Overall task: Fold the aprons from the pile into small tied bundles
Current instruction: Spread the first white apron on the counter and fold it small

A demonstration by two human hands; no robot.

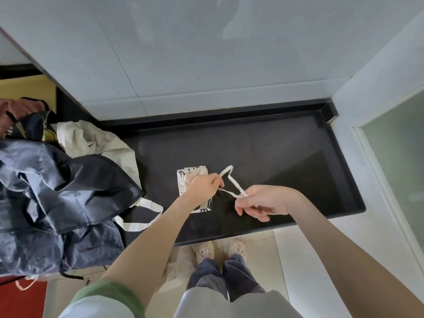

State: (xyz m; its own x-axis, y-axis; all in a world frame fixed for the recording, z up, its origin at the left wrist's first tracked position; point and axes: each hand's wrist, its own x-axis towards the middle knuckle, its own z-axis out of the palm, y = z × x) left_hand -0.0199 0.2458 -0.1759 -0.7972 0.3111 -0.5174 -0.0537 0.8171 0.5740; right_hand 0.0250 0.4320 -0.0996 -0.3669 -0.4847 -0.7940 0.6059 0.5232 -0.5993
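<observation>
Right of centre, the right hand (263, 200) pinches one end of the strap (234, 182). The left hand (204, 187) grips its loop and rests on the folded apron bundle (190, 176), mid-frame on the worktop (286, 152). If the strap goes slack, the folds may spring open. The pile (57, 180) lies at left.

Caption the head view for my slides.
Left hand and right hand grip a white strap beside a folded apron on the black counter.

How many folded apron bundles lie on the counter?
1: the bundle lies under the left hand, its strap held by the right hand. The pile at left may hide others.
</observation>
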